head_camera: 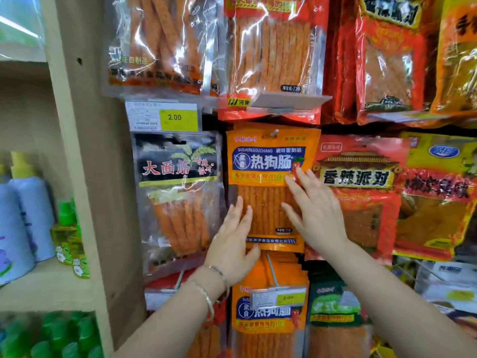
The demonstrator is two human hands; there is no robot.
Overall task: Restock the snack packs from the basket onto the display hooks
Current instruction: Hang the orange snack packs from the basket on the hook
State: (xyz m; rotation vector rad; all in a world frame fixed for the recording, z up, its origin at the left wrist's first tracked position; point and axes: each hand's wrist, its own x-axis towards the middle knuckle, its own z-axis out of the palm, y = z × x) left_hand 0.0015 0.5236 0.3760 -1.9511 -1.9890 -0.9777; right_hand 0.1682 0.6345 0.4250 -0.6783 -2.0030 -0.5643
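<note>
Head camera, looking at a wall of hanging snacks: one orange snack pack [268,182] hangs front-most on a metal display hook [275,132] at the centre, its clear window showing a row of orange-red sticks inside. Two hands lie flat on it. The left hand [235,244] touches the lower left corner with straight fingers, and the right hand [317,213] presses the right side with fingers spread, so neither one pinches or grips. Two thin bracelets [211,288] circle the left wrist. Just beside the pack hang a black-topped pack [178,192] on the left and a red pack [361,192] on the right. Directly below hangs a stack of matching orange packs [271,313] behind a small price tag [278,297]. A yellow tag [165,117] above reads 2.00. On the far left a shelf [46,280] holds two pale blue bottles [28,218] and a small yellow bottle [67,228] with a green cap.
</note>
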